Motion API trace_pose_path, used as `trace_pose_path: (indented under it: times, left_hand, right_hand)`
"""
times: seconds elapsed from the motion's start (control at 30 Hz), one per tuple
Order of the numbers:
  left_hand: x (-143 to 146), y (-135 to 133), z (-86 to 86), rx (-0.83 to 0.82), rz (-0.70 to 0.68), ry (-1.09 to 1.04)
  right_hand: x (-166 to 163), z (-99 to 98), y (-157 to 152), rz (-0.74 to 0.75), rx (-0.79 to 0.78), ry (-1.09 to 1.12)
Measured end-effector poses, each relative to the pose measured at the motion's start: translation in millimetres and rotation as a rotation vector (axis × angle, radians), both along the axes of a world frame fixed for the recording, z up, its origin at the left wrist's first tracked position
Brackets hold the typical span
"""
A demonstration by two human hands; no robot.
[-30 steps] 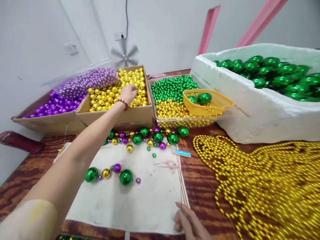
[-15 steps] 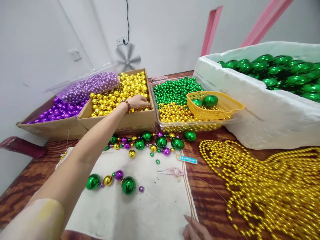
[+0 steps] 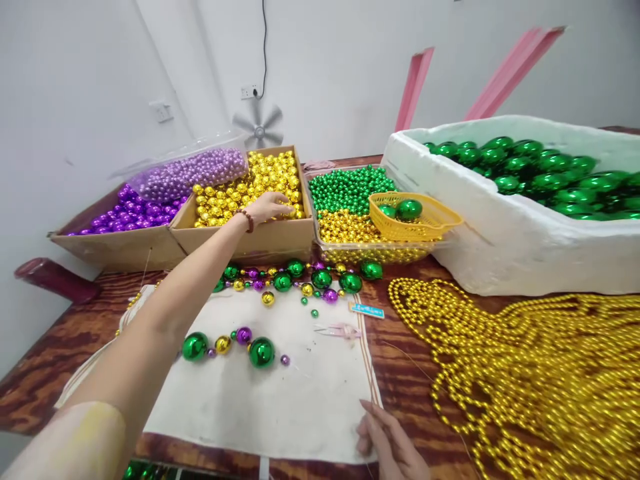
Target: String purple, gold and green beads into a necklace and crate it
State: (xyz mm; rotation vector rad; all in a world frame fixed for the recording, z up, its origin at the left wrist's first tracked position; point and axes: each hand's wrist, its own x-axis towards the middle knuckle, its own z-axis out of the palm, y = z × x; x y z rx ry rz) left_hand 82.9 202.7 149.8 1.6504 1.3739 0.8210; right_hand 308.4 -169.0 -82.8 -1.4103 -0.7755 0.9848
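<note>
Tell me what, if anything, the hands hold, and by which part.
Left hand: over the gold beads; any hold is hidden. Right hand: fingers curled at the edge of the cloth; whether they pinch anything thin cannot be told.

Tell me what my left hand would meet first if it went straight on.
Your left hand would probably meet the gold beads by its fingertips; depth is unclear.
</note>
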Motion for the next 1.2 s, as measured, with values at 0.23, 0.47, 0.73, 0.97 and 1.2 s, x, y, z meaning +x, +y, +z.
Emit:
trace_pose_path:
  times: [0.23, 0.47, 0.73, 0.97, 1.2]
  left_hand:
    - [-11.3, -88.6, -11.5, -0.209, -0.096, -0.978]
    - [12.4, -196.8, -78.0, -0.465, -0.083, -1.062]
    - [30.9, -250.1, -129.1, -0.113, -0.036, -0.687]
    - [30.6, -258.0, -141.5, 0.162, -0.018, -0.466]
    - [25.7, -256.7, -147.0, 0.303, 0.029, -0.423]
  right_hand:
    - [6.3, -4.8, 3.4, 0.096, 0.065, -0.107]
    - [-6.0, 26.4, 3.8, 0.187, 0.127, -0.178]
    - [-24.5, 40.5, 3.0, 0.252, 0.136, -0.113]
    - [-35.0, 31.9, -6.9, 0.29, 0.108, -0.081]
    - [-40.9, 29.2, -10.9, 0.301, 0.13, -0.112]
